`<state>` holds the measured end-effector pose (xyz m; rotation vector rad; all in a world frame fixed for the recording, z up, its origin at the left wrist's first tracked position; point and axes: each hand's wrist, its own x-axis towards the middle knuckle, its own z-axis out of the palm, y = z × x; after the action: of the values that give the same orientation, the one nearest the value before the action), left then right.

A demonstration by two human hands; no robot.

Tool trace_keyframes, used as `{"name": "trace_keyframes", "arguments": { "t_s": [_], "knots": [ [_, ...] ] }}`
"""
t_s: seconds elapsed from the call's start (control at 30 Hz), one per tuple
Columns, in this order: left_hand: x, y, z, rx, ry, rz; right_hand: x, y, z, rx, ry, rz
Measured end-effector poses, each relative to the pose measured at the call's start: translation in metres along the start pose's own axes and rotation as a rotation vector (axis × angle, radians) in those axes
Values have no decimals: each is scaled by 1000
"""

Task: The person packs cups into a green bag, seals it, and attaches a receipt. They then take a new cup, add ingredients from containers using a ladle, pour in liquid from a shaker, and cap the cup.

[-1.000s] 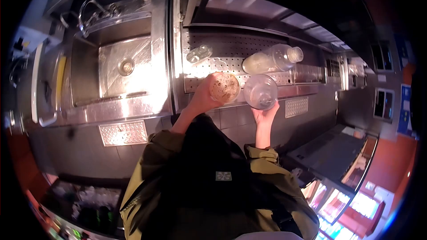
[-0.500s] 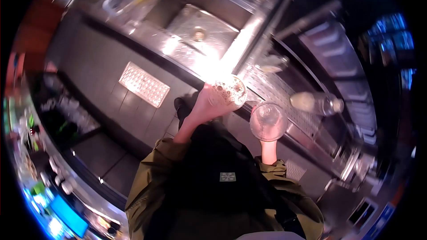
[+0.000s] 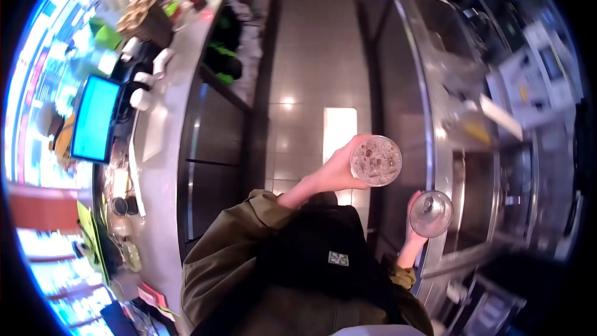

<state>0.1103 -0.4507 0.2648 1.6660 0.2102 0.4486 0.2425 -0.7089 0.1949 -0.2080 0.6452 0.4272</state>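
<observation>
Holds a frothy glass [image 3: 376,160] in the left hand [image 3: 349,167], just right of the centre of the frame, with fingers wrapped around its left side and closed on it. Shows its round rim to the camera, with brownish bubbles across the top. Holds a clear cup [image 3: 431,214] in the right hand [image 3: 413,231], lower and further right in the frame, apart from the frothy glass. Curls the fingers along the left side of the clear cup, holding it; cannot tell from this view how the hidden fingertips lie. Presents the clear cup near the edge of a steel bench [image 3: 439,126], beside a sink [image 3: 465,227] at right. Wears olive sleeves [image 3: 231,236] and a black apron [image 3: 311,242] with a small pale label [image 3: 338,258].

Has a tiled floor [image 3: 305,74] in view at upper centre, with a bright plate [image 3: 341,126] on it, partly behind the left hand. Has a pale bench [image 3: 158,236] along the left, with a lit blue screen [image 3: 96,118] beside white rounded items [image 3: 140,99], and a brown box [image 3: 149,25] at upper left. Has a white appliance [image 3: 538,74] at upper right.
</observation>
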Motion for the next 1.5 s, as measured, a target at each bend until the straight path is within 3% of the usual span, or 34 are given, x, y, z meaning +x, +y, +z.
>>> {"name": "trace_keyframes", "arguments": {
  "t_s": [0.03,0.07,0.2,0.33,0.37,0.43,0.5,0.63,0.7,0.73,0.77,0.8,0.9,1.03,1.13,1.17,1.2,1.23,1.3,1.4,1.5],
  "knots": [
    [6,-2,-34,44,58,24,21,28,4,-81,-42,-106],
    [12,-6,-67,84,104,42,29,61,18,-145,-30,-55],
    [28,-20,-206,129,380,97,84,173,39,-588,-345,41],
    [54,-44,-349,239,647,179,124,313,107,-503,-105,191],
    [58,-51,-385,154,643,111,146,340,110,-491,-172,242],
    [68,-66,-461,315,733,127,210,393,110,-462,-297,343],
    [80,-71,-524,331,892,91,237,451,128,-555,-309,303],
    [85,-103,-640,201,980,45,258,553,174,-530,-254,288],
    [89,-114,-691,241,1025,24,267,601,189,-939,-478,-29],
    [89,-121,-709,269,1074,22,274,616,189,-1364,-703,-345],
    [92,-117,-727,391,1094,-16,258,638,201,-905,-632,81],
    [90,-124,-742,329,1105,-29,242,660,213,-427,-411,412],
    [86,-149,-792,332,1105,-54,255,692,204,-447,-440,373],
    [74,-166,-824,366,1088,-59,247,724,178,-1250,-501,-278],
    [65,-177,-832,231,1107,-167,218,757,188,-1628,-599,-658],
    [50,-201,-845,610,1057,-78,208,762,193,-1443,-467,-410],
    [45,-216,-851,782,1039,-29,200,766,199,-1224,-302,-212],
    [42,-222,-852,872,1036,-2,195,759,208,-568,-89,269],
    [33,-231,-852,782,1059,-90,225,729,156,-310,125,507],
    [21,-247,-843,810,1095,-168,194,729,178,-326,174,308],
    [6,-256,-823,932,1205,-240,177,693,170,-146,85,307]
  ]
}}
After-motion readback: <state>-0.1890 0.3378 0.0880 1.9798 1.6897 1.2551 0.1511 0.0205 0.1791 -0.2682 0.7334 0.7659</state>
